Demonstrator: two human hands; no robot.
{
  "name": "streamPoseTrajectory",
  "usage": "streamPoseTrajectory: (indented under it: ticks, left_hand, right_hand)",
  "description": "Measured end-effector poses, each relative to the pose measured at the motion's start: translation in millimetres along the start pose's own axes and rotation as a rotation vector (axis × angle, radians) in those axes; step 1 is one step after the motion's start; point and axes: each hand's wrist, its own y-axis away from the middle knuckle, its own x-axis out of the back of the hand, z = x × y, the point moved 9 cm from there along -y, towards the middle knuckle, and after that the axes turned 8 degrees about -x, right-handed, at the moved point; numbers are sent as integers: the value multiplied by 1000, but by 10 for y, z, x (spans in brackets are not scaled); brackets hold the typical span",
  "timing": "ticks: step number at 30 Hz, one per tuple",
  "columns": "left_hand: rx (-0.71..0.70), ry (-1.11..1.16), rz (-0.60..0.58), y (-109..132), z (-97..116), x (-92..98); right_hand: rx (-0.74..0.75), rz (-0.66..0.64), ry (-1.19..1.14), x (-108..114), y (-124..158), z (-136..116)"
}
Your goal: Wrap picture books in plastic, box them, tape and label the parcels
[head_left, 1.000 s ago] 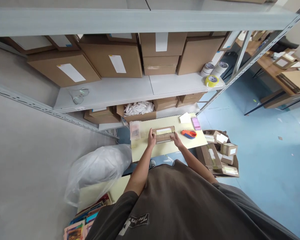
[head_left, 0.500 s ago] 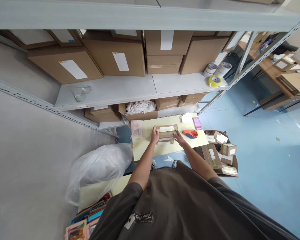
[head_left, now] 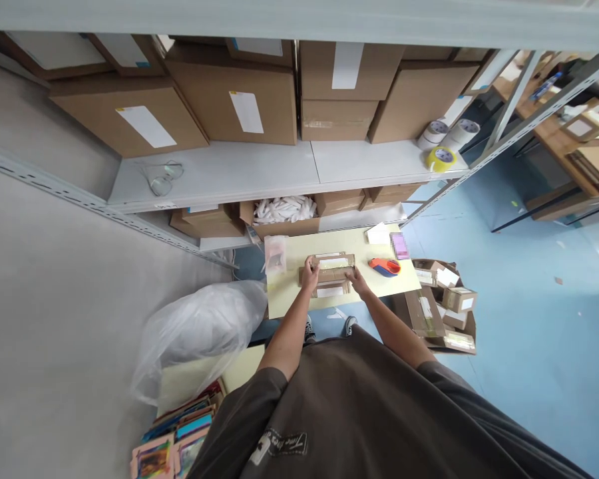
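On the pale yellow table point(head_left: 289, 303), a small brown cardboard box point(head_left: 335, 273) lies between my two hands. My left hand point(head_left: 309, 274) is closed on its left end, and my right hand point(head_left: 357, 278) grips the right end. Clear tape and a pale label show on its upper part. Lower cardboard with another white label point(head_left: 329, 291) shows at its near side; whether this is a flap or a second box I cannot tell. Right of my right hand lies an orange and blue tool point(head_left: 384, 267), its kind unclear.
A clear plastic pouch point(head_left: 275, 254), white papers point(head_left: 378, 233) and a purple pack point(head_left: 399, 245) lie on the table. Behind stands a metal shelf point(head_left: 259, 166) with boxes, glasses point(head_left: 166, 178) and tape rolls point(head_left: 440, 159). A carton of small boxes point(head_left: 416, 309) is at right, a plastic bag point(head_left: 199, 326) at left.
The box has tilted or turned a little between my hands, so more of the lower cardboard and its white label shows. Both hands keep their hold. The whole view has shifted slightly.
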Motion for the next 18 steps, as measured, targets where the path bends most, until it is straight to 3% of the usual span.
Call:
streamPoseTrajectory:
  ticks: [4, 8, 12, 16, 18]
  left_hand:
    - [-34, -56, 58, -49, 70, -17]
    - [-32, -113, 77, -17, 66, -4]
    - [-12, -163, 79, -41, 76, 32]
    - [43, -216, 70, -86, 79, 16]
    - [73, -270, 85, -87, 93, -12]
  right_hand:
    - [-72, 101, 120, 223, -111, -27]
    - [95, 187, 141, 638, -145, -163]
    - [166, 221, 156, 1290, -248, -120]
    - [164, 248, 174, 2003, -406, 114]
    - [157, 246, 192, 2248, -502, 270]
